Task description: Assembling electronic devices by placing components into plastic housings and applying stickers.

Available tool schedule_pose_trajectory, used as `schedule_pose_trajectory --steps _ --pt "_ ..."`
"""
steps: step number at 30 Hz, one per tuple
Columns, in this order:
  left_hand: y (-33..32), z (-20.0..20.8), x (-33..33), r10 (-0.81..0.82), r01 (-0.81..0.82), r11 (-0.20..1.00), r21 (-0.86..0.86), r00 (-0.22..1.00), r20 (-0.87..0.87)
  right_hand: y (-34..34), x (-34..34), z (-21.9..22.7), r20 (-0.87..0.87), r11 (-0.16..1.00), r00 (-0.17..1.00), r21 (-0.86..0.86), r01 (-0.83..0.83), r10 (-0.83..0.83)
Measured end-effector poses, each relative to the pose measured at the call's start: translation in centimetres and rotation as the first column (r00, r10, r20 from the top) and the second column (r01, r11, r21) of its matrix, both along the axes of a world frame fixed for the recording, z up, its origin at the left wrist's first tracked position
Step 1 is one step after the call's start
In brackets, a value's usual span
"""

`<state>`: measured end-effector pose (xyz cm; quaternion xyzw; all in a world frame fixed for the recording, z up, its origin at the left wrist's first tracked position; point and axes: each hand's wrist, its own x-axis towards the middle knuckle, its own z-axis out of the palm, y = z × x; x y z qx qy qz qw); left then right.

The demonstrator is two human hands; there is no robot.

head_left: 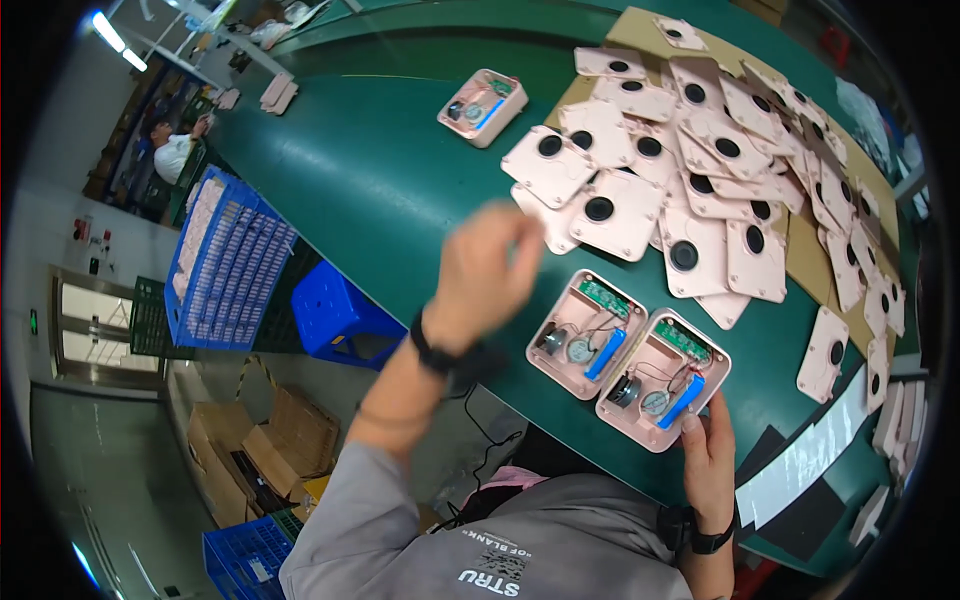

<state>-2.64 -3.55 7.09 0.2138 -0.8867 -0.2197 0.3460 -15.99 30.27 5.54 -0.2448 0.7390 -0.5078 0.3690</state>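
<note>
My left hand [487,262] hangs over the green table, smeared by motion. Its fingers are partly hidden, so whether it holds anything cannot be made out. My right hand [709,458] closes on the lower right corner of an open pink plastic case [641,433], thumb and fingers on its rim. Inside that case are a green circuit board [684,340], a blue battery [681,402], thin wires and round parts. A second open pink case [538,352] with similar contents lies against its left side. Near my left hand are several pink cover plates [615,238] with black round discs.
Pink covers pile up on a cardboard sheet [800,262] at the right. Another open case [483,138] lies farther back on the table [370,150]. Left of the table stand a blue stool [345,312] and a blue crate [235,270]. A person [172,150] sits at the far left.
</note>
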Motion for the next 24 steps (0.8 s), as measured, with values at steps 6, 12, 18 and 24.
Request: schedule_pose_trajectory --steps 6,12,18,24 --pt "-17.5 -5.4 -6.2 0.396 -0.372 0.852 -0.369 0.918 -0.013 0.1 0.4 -0.5 0.064 0.998 0.998 -0.064 0.002 0.002" --pt "-18.6 -7.6 -2.1 0.470 -0.310 0.829 -0.466 0.838 0.278 0.3 0.5 0.1 -0.027 0.998 0.998 -0.050 0.049 -0.051" --pt "-9.1 -6.1 3.8 0.181 -0.134 0.978 -0.161 0.928 0.326 -1.1 -3.1 1.8 -0.331 0.991 0.934 -0.041 0.125 -0.132" --pt "0.8 -5.9 8.3 0.189 -0.179 0.982 -0.061 0.927 0.324 -3.3 -3.6 1.2 -0.505 1.000 0.863 0.010 0.009 -0.002"
